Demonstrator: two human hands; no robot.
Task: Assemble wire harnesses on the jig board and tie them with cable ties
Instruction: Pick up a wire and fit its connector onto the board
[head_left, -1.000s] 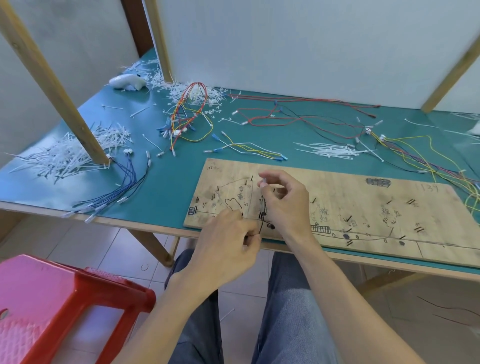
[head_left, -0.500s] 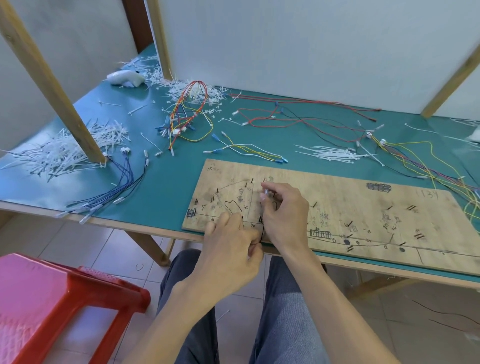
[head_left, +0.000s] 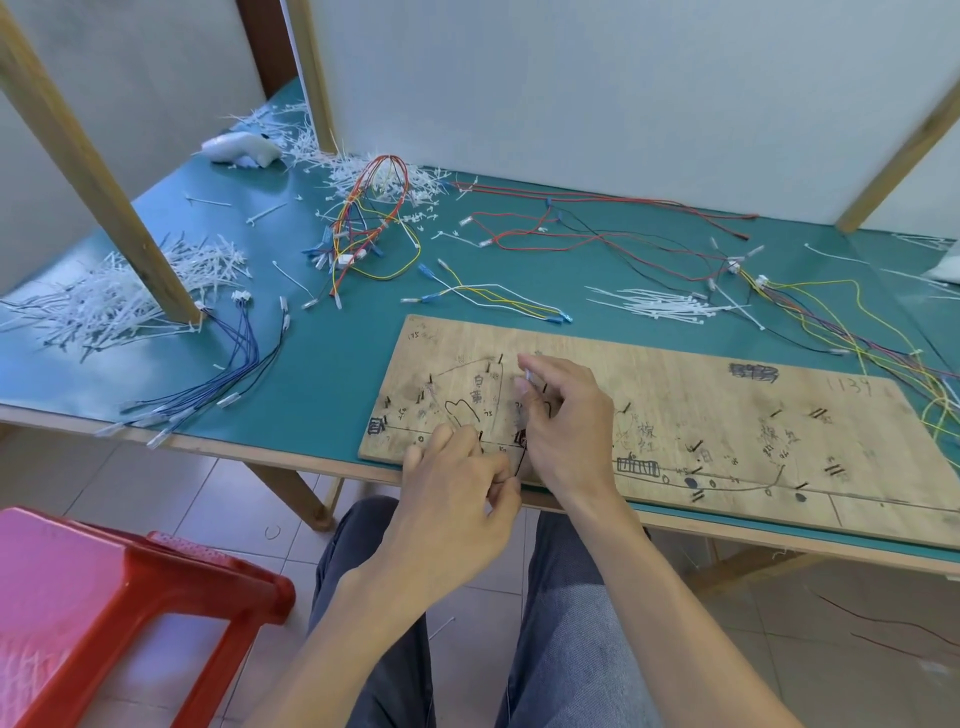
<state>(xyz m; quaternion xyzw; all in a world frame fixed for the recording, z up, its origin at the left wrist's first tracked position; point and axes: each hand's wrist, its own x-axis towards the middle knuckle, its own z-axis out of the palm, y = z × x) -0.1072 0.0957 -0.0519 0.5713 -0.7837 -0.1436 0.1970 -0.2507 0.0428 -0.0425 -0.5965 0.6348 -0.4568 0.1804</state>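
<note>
Jig board: flat at near edge of worktop, centre to right. L hand: fingers curled, pinching thin black wire at board's near-left edge. R hand: just beside L, over board's left part; thumb + forefinger pinch small white piece, other fingers bent. White cable ties: loose bundle behind board. Blue wires: toward worktop's left edge.
</note>
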